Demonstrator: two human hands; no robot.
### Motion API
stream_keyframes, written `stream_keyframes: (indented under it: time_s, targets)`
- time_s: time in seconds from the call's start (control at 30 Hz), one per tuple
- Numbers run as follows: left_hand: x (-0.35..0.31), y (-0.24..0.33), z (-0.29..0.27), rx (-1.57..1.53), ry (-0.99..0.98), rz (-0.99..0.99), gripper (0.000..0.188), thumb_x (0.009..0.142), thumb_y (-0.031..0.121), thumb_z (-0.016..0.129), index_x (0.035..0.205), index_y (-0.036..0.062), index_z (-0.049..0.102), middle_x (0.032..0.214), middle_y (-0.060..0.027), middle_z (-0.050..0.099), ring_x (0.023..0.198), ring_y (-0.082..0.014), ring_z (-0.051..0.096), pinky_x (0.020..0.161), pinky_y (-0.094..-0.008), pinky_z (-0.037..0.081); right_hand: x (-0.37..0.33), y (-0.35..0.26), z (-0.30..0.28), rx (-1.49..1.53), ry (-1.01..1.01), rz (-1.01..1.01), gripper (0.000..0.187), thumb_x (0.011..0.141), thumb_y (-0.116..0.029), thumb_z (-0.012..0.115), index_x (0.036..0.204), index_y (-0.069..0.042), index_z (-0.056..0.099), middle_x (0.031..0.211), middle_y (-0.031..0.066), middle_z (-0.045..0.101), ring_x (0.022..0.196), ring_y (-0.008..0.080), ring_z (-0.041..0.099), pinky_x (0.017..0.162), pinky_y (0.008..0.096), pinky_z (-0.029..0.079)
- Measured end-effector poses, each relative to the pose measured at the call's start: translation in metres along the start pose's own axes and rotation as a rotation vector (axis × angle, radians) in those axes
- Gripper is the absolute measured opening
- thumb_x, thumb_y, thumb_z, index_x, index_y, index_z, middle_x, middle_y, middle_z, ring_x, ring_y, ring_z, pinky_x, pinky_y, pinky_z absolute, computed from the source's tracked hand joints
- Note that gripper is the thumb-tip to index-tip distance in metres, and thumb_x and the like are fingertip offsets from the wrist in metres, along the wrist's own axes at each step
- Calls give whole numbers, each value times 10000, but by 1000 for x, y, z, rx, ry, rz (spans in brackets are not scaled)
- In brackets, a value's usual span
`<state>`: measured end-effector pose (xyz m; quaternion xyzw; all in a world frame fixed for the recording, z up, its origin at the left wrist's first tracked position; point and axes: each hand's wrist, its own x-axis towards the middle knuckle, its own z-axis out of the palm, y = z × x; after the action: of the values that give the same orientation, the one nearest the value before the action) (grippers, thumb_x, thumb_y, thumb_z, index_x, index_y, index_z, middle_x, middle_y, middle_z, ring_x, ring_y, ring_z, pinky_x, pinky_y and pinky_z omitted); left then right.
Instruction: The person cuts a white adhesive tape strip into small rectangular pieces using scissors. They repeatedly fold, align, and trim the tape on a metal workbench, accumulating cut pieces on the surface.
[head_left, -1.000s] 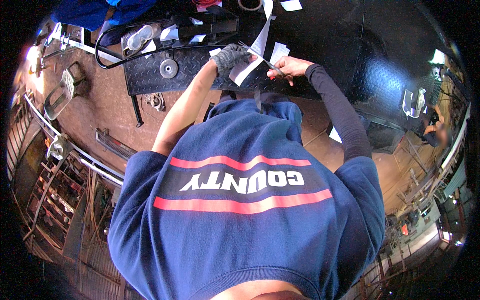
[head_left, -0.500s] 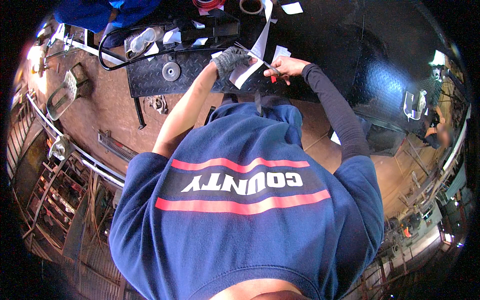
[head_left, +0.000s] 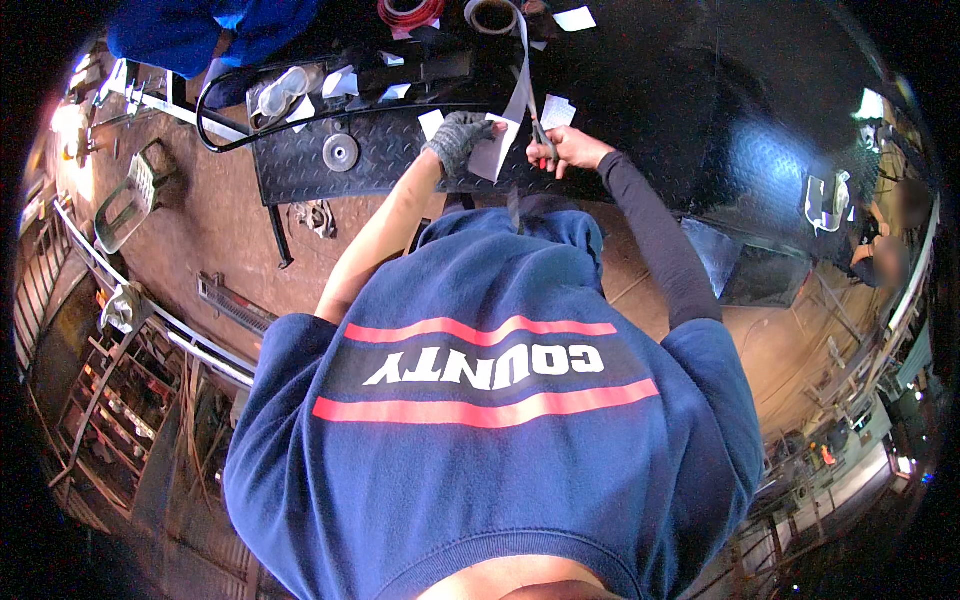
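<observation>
My left hand (head_left: 463, 138), in a grey fingerless glove, pinches the lower part of a white strip (head_left: 492, 160), sheet-like and slightly curled. From there the strip runs up to a roll (head_left: 493, 16) on the dark metal surface. Just right of the strip, my right hand (head_left: 572, 150) is bare, with a black sleeve on the forearm. Its fingers are in the handles of a pair of scissors (head_left: 541, 136), whose blades point away from me along the strip's right side. Whether the blades touch the strip I cannot tell. Something red shows at the right fingers.
Black tread plate (head_left: 400, 140) lies under my hands, bearing a grinding disc (head_left: 340, 152), safety goggles (head_left: 283, 91) and several white paper pieces (head_left: 558, 111). A red coil (head_left: 411, 12) sits farther back. A person in blue (head_left: 190, 35) is at the far left; others are at right.
The scissors, which lay across the strip pointing left, now point away from me beside it. The strip's held end hangs more upright, and more of the roll shows.
</observation>
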<state>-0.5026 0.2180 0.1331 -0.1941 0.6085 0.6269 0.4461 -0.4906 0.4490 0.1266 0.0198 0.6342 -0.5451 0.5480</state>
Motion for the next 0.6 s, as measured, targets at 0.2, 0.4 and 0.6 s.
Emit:
stream_keyframes:
  time_s: [0.2,0.4,0.6]
  targets:
    - [28,-61,10,-162,109,-12,205,736,287,715,728,116,602,682,0,568,580,-145,524,501,-333,441,4,32,60,318,456,-160,337,653,-234,800,857,-40,615,754,10,591,663,98,559,563,242,466]
    - [31,-60,41,-218,101,-87,239,712,288,742,756,95,607,694,-21,568,590,-155,519,514,-332,434,-2,47,77,558,697,-168,222,667,-186,783,707,-42,618,661,1,581,630,82,523,605,243,415]
    - [41,-66,54,-193,-16,-182,293,718,227,741,909,39,622,718,-19,556,599,-168,521,530,-349,481,5,93,48,536,857,-201,221,743,-230,715,819,-39,637,689,7,599,577,75,541,499,218,403]
